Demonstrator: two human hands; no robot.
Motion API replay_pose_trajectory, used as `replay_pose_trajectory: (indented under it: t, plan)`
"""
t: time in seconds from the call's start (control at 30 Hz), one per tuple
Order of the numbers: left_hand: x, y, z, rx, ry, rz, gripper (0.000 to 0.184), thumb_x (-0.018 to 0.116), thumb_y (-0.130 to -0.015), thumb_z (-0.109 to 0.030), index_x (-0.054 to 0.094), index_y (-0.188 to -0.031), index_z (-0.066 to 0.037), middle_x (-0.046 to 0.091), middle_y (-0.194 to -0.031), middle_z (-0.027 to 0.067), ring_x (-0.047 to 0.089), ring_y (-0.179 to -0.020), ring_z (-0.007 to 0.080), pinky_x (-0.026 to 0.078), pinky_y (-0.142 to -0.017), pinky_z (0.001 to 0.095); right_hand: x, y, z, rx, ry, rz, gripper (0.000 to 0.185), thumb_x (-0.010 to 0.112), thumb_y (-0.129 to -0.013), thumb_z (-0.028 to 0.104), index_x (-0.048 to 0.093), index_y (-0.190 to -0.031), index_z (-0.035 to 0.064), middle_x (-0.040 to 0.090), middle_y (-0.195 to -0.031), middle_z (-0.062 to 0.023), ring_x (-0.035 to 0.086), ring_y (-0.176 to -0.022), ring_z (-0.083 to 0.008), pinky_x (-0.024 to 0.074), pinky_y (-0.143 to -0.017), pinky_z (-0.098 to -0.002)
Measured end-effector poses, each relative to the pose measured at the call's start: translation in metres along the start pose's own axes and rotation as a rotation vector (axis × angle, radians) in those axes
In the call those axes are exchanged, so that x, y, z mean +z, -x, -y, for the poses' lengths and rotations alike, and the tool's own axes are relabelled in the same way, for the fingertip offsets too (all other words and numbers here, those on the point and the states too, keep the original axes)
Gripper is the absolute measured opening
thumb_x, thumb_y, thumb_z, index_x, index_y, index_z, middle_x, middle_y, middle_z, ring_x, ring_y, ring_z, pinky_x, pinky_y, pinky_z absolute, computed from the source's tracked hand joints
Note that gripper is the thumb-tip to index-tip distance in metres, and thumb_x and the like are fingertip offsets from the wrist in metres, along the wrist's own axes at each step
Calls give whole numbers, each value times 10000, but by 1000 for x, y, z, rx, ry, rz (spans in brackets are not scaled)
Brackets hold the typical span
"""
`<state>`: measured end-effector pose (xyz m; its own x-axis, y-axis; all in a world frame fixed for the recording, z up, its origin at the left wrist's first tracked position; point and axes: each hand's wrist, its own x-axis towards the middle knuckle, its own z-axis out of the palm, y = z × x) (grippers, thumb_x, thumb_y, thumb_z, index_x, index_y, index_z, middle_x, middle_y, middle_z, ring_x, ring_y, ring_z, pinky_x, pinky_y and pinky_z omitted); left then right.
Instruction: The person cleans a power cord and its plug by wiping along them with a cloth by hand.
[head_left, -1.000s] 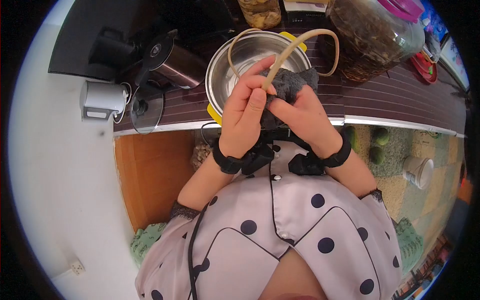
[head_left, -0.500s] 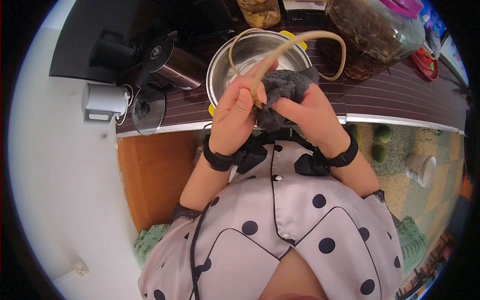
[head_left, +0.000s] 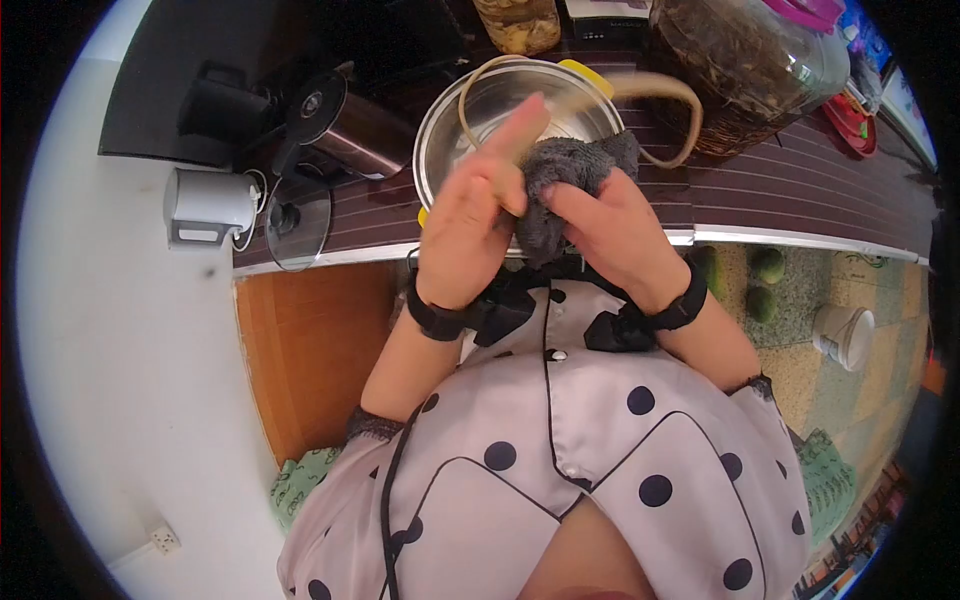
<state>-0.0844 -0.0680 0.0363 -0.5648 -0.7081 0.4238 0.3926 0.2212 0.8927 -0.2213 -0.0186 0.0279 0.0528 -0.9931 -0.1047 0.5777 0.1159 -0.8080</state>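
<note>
A dark grey cloth (head_left: 575, 170) is bunched in my right hand (head_left: 625, 232), with the thumb pressed on top of it. My left hand (head_left: 468, 225) is at the cloth's left side, blurred by motion. A beige tube (head_left: 690, 115) arches from near my left hand out to the right; its end at the hand is smeared and hidden. Behind both hands sits a steel pot (head_left: 428, 150) with yellow handles, and a thinner-looking beige loop (head_left: 463, 105) crosses its left rim.
A dark kettle (head_left: 355, 130), a glass lid (head_left: 300, 225) and a grey-white appliance (head_left: 208, 205) are on the left. Behind stand a jar (head_left: 520, 25) and a large jar with a pink lid (head_left: 735, 65). A white bucket (head_left: 845, 338) and green round fruits (head_left: 762, 303) lie below right.
The left hand has moved slightly left and its fingers have shifted upward beside the cloth. The tube's arch has swung lower and to the right. More of the grey cloth shows between the hands.
</note>
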Motion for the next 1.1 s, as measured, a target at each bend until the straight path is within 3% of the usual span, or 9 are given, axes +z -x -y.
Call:
replay_pose_trajectory:
  t: [0.2,0.43,0.5,0.63,0.67,0.8,0.9,0.97,1.1]
  plan:
    - [-1,-3,-2,-56,480,-149,381,405,-918,-477,422,-729,-147,283,-1394,281,267,-1309,392,231,-1062,488,-8,-1,0,88,-123,14,221,591,-847,125,593,-1009,-25,613,-883,-10,550,-755,-81,466,-667,-232]
    - [-10,2,5,-82,87,-108,423,679,-746,-474,453,-667,-125,328,-1373,276,314,-1289,370,273,-1046,456,-2,-3,2,-187,434,184,311,641,-742,108,581,-1027,0,614,-847,-35,552,-738,-113,460,-664,-257]
    - [-14,1,7,-14,103,-24,323,726,-740,-358,545,-717,-91,341,-1390,228,381,-1241,255,267,-1024,370,4,0,2,-208,471,166,368,638,-675,92,579,-1028,5,613,-831,-61,551,-738,-122,458,-662,-271]
    - [-10,1,2,51,-73,-160,240,711,-746,-150,601,-932,-45,436,-1297,192,423,-1197,250,289,-1024,362,1,2,7,-151,677,76,343,625,-668,44,590,-1008,17,596,-928,-39,545,-860,-105,451,-767,-270]
    - [-9,0,-1,76,-160,-214,268,700,-748,-80,602,-992,-31,465,-1263,181,439,-1181,251,305,-1018,356,4,2,6,-290,605,26,313,627,-651,52,606,-961,16,598,-887,-46,550,-834,-123,452,-758,-288]
    - [1,5,-14,-31,-265,-349,268,689,-743,-22,596,-995,-23,503,-1173,149,517,-1034,203,405,-912,317,-10,0,-4,-350,811,-47,255,617,-682,128,625,-903,-1,605,-659,-107,549,-571,-198,459,-578,-321]
    - [0,7,-16,113,-543,-252,258,683,-748,-5,589,-988,-11,520,-1043,105,526,-893,151,452,-798,290,-11,0,-6,-415,866,-1,266,622,-683,105,604,-924,-5,606,-735,-134,546,-616,-223,458,-618,-310]
    - [6,7,-15,145,-523,-253,209,678,-751,-22,598,-944,-17,519,-954,95,516,-823,154,448,-742,277,-6,-2,-6,-408,582,-77,235,600,-713,12,588,-948,6,569,-863,-30,498,-773,-79,430,-677,-229]
    - [2,10,-15,223,-734,-172,167,678,-744,-36,607,-895,-30,515,-915,101,523,-806,182,440,-712,257,-8,-2,6,-366,479,-47,260,578,-676,-17,582,-936,-1,566,-873,-38,502,-768,-106,427,-692,-240]
